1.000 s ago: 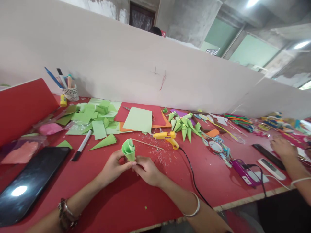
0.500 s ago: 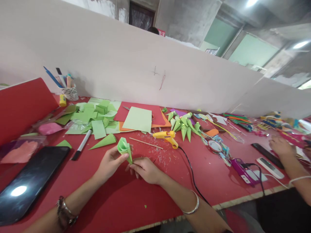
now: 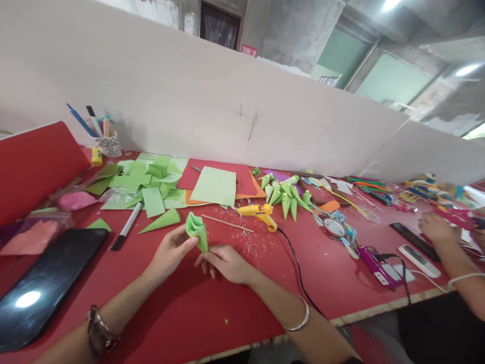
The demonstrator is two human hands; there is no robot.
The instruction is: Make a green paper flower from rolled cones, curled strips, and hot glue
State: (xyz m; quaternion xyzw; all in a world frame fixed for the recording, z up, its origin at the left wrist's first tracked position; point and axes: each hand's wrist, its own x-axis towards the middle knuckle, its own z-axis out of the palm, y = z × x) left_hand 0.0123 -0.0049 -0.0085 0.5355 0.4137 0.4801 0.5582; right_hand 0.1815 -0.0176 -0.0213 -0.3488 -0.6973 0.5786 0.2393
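Note:
Between my hands is a green paper cone [image 3: 198, 233], its wide rolled mouth up and its point down. My left hand [image 3: 175, 250] grips it near the mouth, thumb on the front. At the lower tip, the thumb and forefinger of my right hand [image 3: 226, 264] pinch the paper. A second green paper cone [image 3: 162, 221] lies on the red tabletop just behind my left hand. Beyond my right hand rest a thin wooden stick [image 3: 227, 223] and a yellow glue gun [image 3: 259, 214] with a black cord.
Green paper pieces [image 3: 132, 179] and a light green sheet [image 3: 214, 186] lie at the back. Several finished cones [image 3: 290, 197] are heaped right of the glue gun. A black phone [image 3: 49, 283], a marker [image 3: 128, 226] and a purple power strip [image 3: 381, 268] lie around. Another person's hand [image 3: 439, 230] is far right.
The paper cone has turned a little and stands more upright, its mouth shifted slightly right. Both hands stay on it in nearly the same place.

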